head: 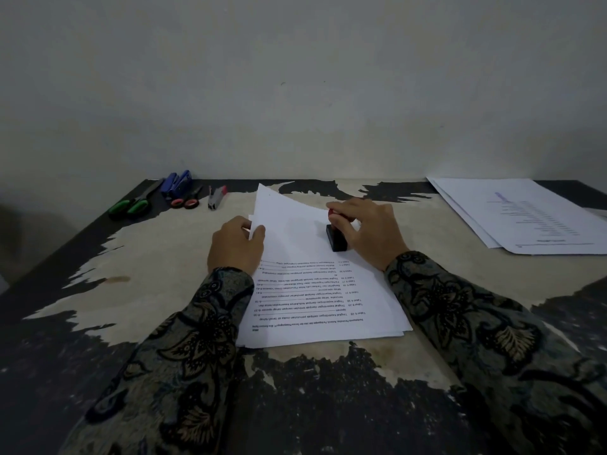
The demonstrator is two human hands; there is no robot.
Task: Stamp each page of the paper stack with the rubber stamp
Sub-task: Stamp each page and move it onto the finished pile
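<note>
Right hand grips the rubber stamp upright on the paper stack at frame centre; left hand pinches raised sheets just left of it.

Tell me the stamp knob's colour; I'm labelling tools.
Red, above a black body on the rubber stamp, gripped by the right hand; head view.

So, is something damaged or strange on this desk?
Yes. The desk has its dark coating peeled off over a large middle patch, leaving ragged edges. Also, the stack lies with its print upside down to the person.
</note>
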